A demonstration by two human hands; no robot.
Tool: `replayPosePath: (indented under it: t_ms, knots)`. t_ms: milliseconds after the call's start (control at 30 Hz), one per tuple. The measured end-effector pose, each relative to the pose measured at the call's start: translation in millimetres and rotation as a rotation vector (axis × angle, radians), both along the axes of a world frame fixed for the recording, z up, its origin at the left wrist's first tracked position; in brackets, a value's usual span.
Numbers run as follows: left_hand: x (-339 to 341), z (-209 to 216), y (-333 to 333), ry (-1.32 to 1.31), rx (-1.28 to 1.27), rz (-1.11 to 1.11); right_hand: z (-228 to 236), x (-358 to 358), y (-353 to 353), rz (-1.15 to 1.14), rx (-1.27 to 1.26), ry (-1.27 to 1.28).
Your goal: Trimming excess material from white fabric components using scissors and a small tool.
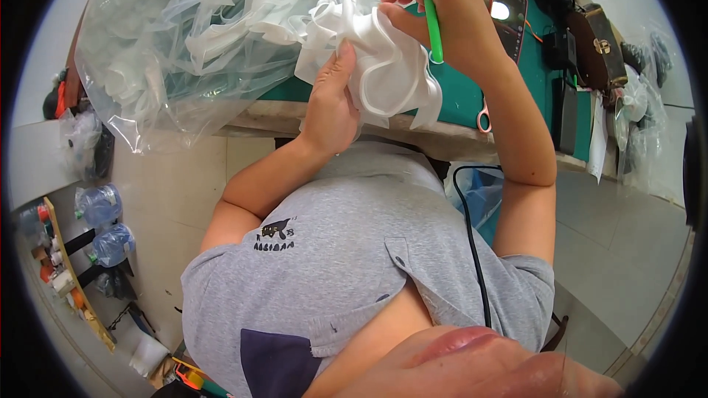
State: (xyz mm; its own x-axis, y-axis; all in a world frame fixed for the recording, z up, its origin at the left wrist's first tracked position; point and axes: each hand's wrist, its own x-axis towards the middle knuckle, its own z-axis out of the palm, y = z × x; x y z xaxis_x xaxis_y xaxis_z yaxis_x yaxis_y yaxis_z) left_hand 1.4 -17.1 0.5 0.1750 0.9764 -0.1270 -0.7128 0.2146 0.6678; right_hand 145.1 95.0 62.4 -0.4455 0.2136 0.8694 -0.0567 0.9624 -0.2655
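A gathered white ruffled fabric strip with a wavy raised edge hangs over the front edge of the table. My left hand is closed on its left side, thumb on top and the other fingers mostly hidden beneath. At the upper right of the fabric, my right hand is closed, with thumb and fingertips together at the ruffle's edge. A slim green tool is tucked in that same hand; which kind it is I cannot make out. More white ruffles lie bunched behind and to the left.
A large clear plastic bag of ruffles covers the table's left side and overhangs its edge. On the green tabletop at right are pink-handled scissors, a phone and a dark brown case. A black cable runs down my front.
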Motion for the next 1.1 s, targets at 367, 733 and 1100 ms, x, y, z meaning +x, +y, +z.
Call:
replayPosePath:
  t_ms: [367,733,1100]
  knots:
    - [-6.7,0.6,0.5,-0.018,-0.015,-0.010,30.8,1.0,-35.3,-0.419,-0.479,-0.464]
    - [-5.5,5.8,-0.4,0.036,-0.014,-0.011,-2.6,6.6,-26.2,-0.501,-0.135,-0.543]
    - [-4.4,9.6,-1.0,0.062,-0.021,-0.005,1.6,12.4,-29.2,-0.452,-0.101,-0.485]
